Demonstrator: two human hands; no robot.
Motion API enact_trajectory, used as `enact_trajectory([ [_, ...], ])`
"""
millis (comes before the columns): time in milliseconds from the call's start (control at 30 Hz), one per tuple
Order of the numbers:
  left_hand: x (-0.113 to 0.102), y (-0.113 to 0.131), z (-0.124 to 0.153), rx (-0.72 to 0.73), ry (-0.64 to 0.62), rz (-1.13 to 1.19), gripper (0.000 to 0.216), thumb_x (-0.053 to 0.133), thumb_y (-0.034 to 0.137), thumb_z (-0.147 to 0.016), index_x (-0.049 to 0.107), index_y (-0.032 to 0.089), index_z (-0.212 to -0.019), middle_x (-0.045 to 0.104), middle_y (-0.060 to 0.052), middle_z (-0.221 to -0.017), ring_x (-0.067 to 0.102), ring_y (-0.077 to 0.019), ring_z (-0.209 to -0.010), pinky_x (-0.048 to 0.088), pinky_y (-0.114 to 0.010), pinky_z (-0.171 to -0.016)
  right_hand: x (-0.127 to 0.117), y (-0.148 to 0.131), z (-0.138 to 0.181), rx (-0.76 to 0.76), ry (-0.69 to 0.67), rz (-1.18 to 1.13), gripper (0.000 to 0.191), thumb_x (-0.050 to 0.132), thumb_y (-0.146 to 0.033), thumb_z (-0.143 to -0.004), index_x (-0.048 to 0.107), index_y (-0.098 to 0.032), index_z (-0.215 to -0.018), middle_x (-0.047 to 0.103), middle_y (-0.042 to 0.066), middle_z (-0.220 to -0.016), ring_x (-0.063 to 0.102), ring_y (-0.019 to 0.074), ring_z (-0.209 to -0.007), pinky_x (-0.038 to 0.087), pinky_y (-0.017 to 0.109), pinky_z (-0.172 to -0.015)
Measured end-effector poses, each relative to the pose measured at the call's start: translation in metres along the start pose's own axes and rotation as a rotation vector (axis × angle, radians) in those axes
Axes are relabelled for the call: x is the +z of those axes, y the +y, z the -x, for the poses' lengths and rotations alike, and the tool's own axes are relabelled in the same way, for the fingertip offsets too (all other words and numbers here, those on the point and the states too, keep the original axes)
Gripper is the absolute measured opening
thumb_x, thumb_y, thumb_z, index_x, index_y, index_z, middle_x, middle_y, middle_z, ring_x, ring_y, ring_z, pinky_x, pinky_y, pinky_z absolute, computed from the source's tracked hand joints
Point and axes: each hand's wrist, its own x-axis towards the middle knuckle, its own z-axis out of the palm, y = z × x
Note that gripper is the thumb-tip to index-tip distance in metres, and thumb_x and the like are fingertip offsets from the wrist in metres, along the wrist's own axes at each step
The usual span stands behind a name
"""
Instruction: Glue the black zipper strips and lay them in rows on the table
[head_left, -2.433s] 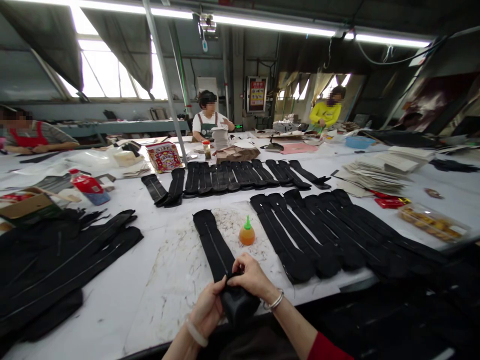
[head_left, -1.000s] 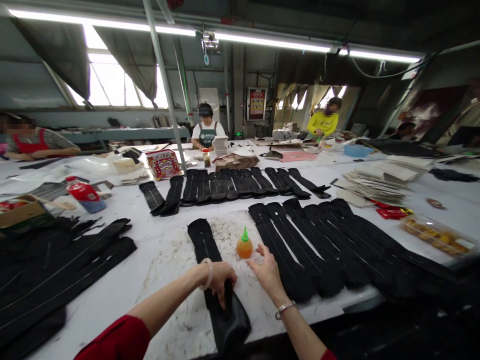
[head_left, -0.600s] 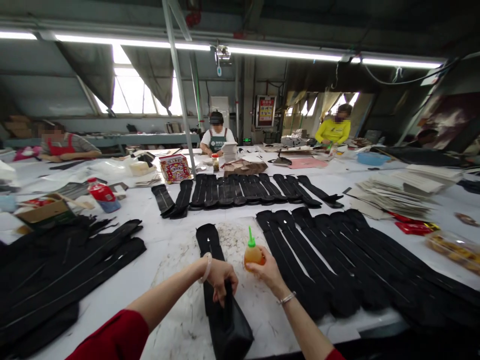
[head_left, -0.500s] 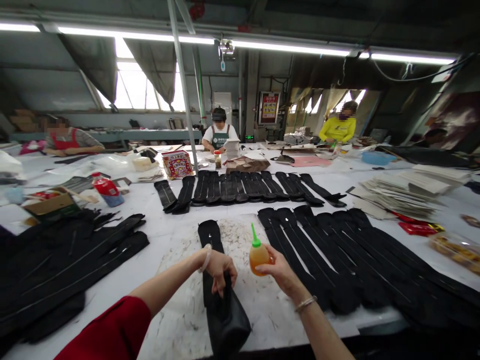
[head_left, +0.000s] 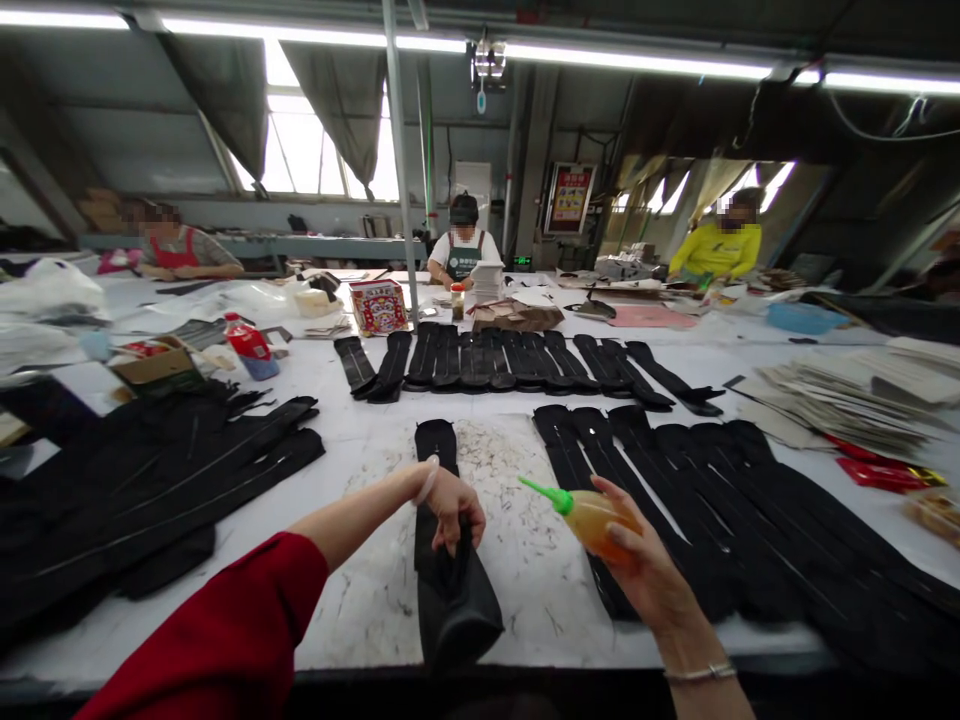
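Pinching the black piece [head_left: 450, 620] at the front edge of the counter [head_left: 540, 600] in the left grip [head_left: 454, 508]; holding the orange bottle [head_left: 592, 515], tilted leftward, in the right grip [head_left: 643, 570]. Roomy between piece and bottle across stained counter; crowded rightward by black strips [head_left: 712, 510].

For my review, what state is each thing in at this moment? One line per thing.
Left hand: gripping the black strip
Black strip: lying down, near end bulging
Right hand: gripping the squeeze bottle
Squeeze bottle: tilted, part full of orange liquid
Red bottle: capped
Jar: closed
Cardboard box: open
Ceiling lights: lit
Green sign: lit
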Motion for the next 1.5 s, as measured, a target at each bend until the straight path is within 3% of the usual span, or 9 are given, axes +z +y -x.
enact_trajectory([
  [100, -0.001, -0.003, 0.0, 0.002, -0.012, -0.011, 0.031, 0.085, 0.023, -0.06, 0.069, 0.016, -0.086, 0.073, 0.001, -0.062, 0.069, -0.0225, -0.048, 0.059, -0.033, -0.045, 0.004, 0.007, -0.003, -0.036, 0.103, -0.157, 0.046, 0.086, -0.038, -0.066, 0.069, -0.022, -0.106, 0.072, 0.005, -0.103, 0.068, 0.0192, -0.087, 0.058, 0.027, -0.068],
  [200, -0.002, -0.005, -0.001, -0.009, -0.015, -0.007, 0.031, 0.084, 0.022, -0.061, 0.068, 0.016, -0.086, 0.073, 0.0, -0.063, 0.069, -0.0237, -0.049, 0.059, -0.034, -0.045, 0.01, 0.015, -0.004, 0.057, 0.086, -0.278, 0.052, 0.085, -0.047, -0.065, 0.068, -0.026, -0.109, 0.071, 0.003, -0.106, 0.068, 0.0202, -0.091, 0.059, 0.031, -0.073],
  [300, -0.003, -0.008, -0.003, -0.029, -0.01, 0.004, 0.03, 0.082, 0.021, -0.061, 0.067, 0.016, -0.087, 0.073, -0.001, -0.063, 0.07, -0.0251, -0.051, 0.059, -0.036, -0.046, 0.021, 0.021, -0.003, 0.109, 0.054, -0.217, 0.051, 0.086, -0.038, -0.066, 0.066, -0.027, -0.111, 0.071, 0.002, -0.105, 0.068, 0.0204, -0.094, 0.057, 0.035, -0.081],
  [400, -0.004, -0.011, -0.004, -0.041, -0.006, 0.012, 0.028, 0.079, 0.018, -0.063, 0.066, 0.016, -0.088, 0.072, 0.0, -0.063, 0.07, -0.0243, -0.052, 0.06, -0.035, -0.047, 0.032, 0.022, -0.004, 0.056, 0.06, -0.076, 0.047, 0.087, -0.03, -0.064, 0.067, -0.024, -0.107, 0.072, 0.002, -0.099, 0.067, 0.0193, -0.09, 0.055, 0.033, -0.081],
  [567, -0.005, -0.015, -0.005, -0.052, -0.022, 0.007, 0.025, 0.071, 0.012, -0.066, 0.065, 0.017, -0.09, 0.07, 0.001, -0.061, 0.07, -0.0231, -0.052, 0.06, -0.034, -0.049, 0.047, 0.015, -0.01, -0.039, 0.022, 0.115, 0.062, 0.087, -0.023, -0.06, 0.064, -0.027, -0.117, 0.069, 0.001, -0.101, 0.064, 0.0181, -0.089, 0.053, 0.03, -0.079],
  [700, -0.006, -0.015, -0.004, -0.057, -0.031, 0.005, 0.026, 0.069, 0.011, -0.067, 0.064, 0.017, -0.092, 0.07, 0.001, -0.061, 0.07, -0.0228, -0.053, 0.06, -0.033, -0.05, 0.05, 0.016, -0.015, -0.084, -0.073, 0.223, 0.066, 0.088, -0.022, -0.057, 0.065, -0.03, -0.118, 0.069, 0.0, -0.102, 0.063, 0.0172, -0.089, 0.051, 0.029, -0.081],
  [967, -0.005, -0.012, -0.003, -0.057, -0.036, 0.01, 0.026, 0.069, 0.01, -0.065, 0.064, 0.017, -0.09, 0.07, 0.001, -0.062, 0.07, -0.0232, -0.053, 0.061, -0.034, -0.05, 0.05, 0.02, -0.025, -0.14, -0.295, 0.402, 0.07, 0.089, -0.023, -0.057, 0.063, -0.029, -0.122, 0.068, 0.004, -0.112, 0.064, 0.0264, -0.1, 0.053, 0.039, -0.086],
  [1500, 0.001, -0.013, -0.002, -0.003, -0.014, 0.033, 0.022, 0.072, 0.009, -0.063, 0.069, 0.016, -0.084, 0.069, 0.001, -0.058, 0.067, -0.0225, -0.046, 0.059, -0.033, -0.045, 0.055, 0.02, -0.052, -0.064, -0.467, 0.323, 0.067, 0.089, -0.017, -0.053, 0.068, -0.025, -0.116, 0.071, 0.005, -0.104, 0.067, 0.0273, -0.096, 0.051, 0.041, -0.087],
])
